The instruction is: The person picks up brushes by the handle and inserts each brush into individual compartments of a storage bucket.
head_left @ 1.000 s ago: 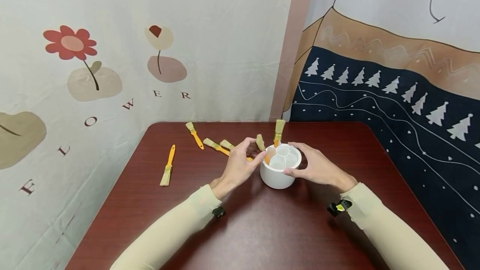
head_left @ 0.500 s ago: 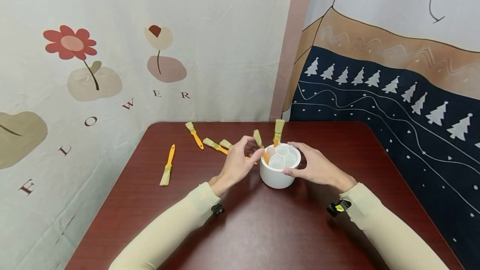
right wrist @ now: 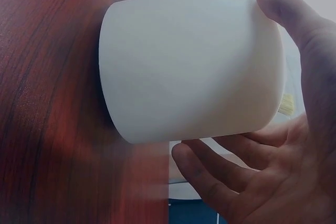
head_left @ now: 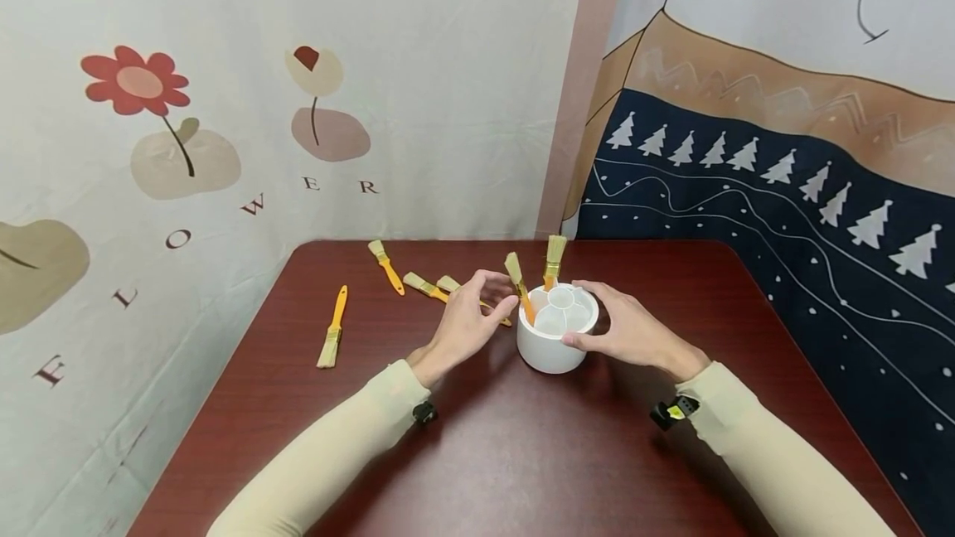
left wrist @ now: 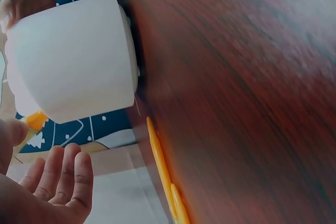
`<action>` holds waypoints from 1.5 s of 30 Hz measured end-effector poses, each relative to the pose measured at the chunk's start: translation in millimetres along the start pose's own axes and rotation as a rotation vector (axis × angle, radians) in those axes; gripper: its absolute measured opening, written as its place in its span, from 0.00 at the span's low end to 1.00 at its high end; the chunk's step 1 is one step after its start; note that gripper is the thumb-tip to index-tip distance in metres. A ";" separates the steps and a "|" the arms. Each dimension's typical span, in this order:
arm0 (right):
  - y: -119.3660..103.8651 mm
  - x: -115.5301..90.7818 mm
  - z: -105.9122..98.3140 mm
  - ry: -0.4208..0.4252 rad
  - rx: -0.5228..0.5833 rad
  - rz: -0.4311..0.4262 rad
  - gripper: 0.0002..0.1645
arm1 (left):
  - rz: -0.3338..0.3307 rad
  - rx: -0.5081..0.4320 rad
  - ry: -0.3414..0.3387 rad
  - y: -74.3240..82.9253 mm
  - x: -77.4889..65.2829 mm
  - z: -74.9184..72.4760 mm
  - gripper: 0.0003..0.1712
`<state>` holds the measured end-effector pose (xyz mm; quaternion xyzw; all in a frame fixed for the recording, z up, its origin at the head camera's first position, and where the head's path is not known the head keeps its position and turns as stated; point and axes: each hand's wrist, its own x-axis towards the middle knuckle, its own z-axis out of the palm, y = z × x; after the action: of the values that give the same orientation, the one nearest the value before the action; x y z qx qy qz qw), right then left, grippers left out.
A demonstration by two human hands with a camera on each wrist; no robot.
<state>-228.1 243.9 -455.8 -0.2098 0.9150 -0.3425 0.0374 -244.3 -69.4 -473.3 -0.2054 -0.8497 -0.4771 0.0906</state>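
Observation:
A round white brush pot (head_left: 554, 351), its top divided into petal-shaped compartments, stands upright on the table. My right hand (head_left: 636, 331) holds it from the right, with the thumb on the near wall and the fingers round the far side. Two yellow-handled paintbrushes stand bristles up in it: one brush (head_left: 555, 253) at the back, another brush (head_left: 516, 273) leaning left in a left compartment. Just left of the pot, my left hand (head_left: 464, 323) is spread, thumb and fingers apart with nothing between them. The left wrist view shows its fingers (left wrist: 63, 174) relaxed below the pot.
Several more paintbrushes lie on the dark red table (head_left: 537, 454): one brush (head_left: 333, 327) at the left, one brush (head_left: 385, 268) near the back edge, and a brush (head_left: 427, 286) with others partly behind my left hand. Printed cloth (head_left: 448, 106) hangs behind the table.
My left hand has let go of the left paintbrush and drawn back slightly to the left. That brush now leans in the pot by itself. The right hand keeps its hold.

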 end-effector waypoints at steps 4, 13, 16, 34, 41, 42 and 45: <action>-0.2 0.5 -0.2 -0.006 0.003 0.013 0.64 | -0.003 0.011 -0.004 -4.4 0.5 -5.1 0.21; 0.6 0.2 0.2 0.002 0.021 0.026 0.64 | 0.012 0.047 -0.009 -15.4 3.9 -19.6 0.20; 0.1 -0.9 0.3 0.010 0.019 0.026 0.64 | 0.013 0.078 -0.013 -22.7 4.4 -24.8 0.19; -9.3 -5.4 9.7 0.067 -0.012 0.060 0.65 | -0.097 0.293 -0.046 -69.2 5.9 -64.7 0.15; -13.8 -7.8 11.3 0.073 -0.002 0.087 0.65 | -0.116 0.371 -0.079 -81.4 7.5 -77.7 0.17; -14.4 -8.1 11.7 0.075 -0.002 0.093 0.66 | -0.119 0.379 -0.087 -82.9 7.9 -79.0 0.17; -16.2 -9.4 13.5 0.082 -0.003 0.108 0.66 | -0.113 0.415 -0.102 -86.5 9.1 -82.6 0.16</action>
<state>-211.0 228.6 -456.4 -0.1458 0.9263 -0.3469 0.0180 -293.6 -176.8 -493.4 -0.1582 -0.9433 -0.2852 0.0611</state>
